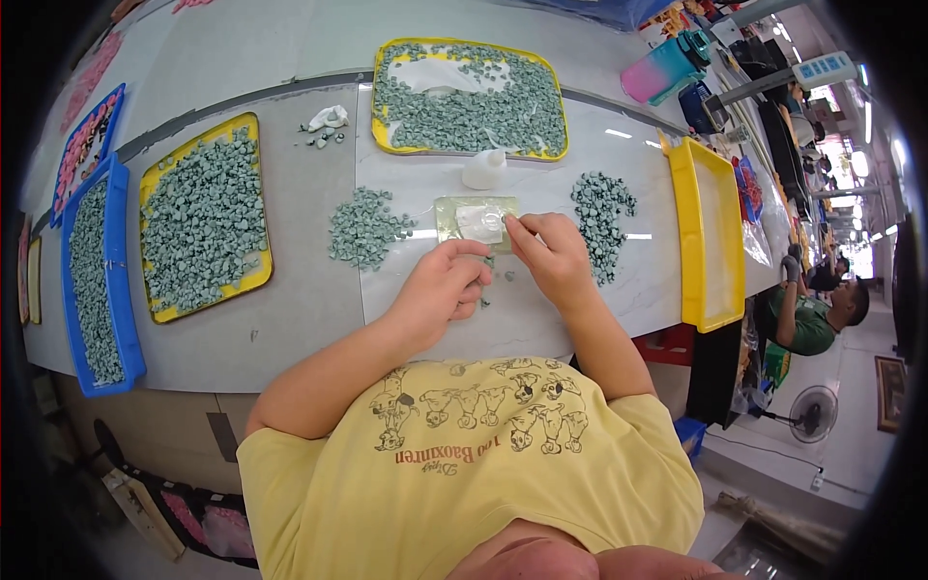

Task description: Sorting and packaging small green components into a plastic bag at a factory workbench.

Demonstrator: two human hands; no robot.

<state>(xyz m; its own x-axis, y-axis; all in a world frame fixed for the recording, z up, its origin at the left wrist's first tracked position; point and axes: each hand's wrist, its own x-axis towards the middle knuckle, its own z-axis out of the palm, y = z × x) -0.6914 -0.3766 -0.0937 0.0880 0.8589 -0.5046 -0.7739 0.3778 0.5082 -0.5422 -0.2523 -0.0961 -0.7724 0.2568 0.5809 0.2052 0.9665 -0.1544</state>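
In front of me a translucent yellowish pad lies on the table, with a white square piece on it. My right hand is closed in a pinch at the pad's right edge; what sits between its fingertips is too small to name. At the near left of the pad, my left hand is curled, thumb and fingers drawn together, and small green pieces show beside its fingertips. Behind the pad stands a small white bottle. Loose green pieces form a left pile and a right pile.
A yellow tray of green pieces lies at the back. Another yellow tray and a blue tray stand left, both filled. At right are a yellow bin and a pink-and-teal bottle. A person in green works farther right.
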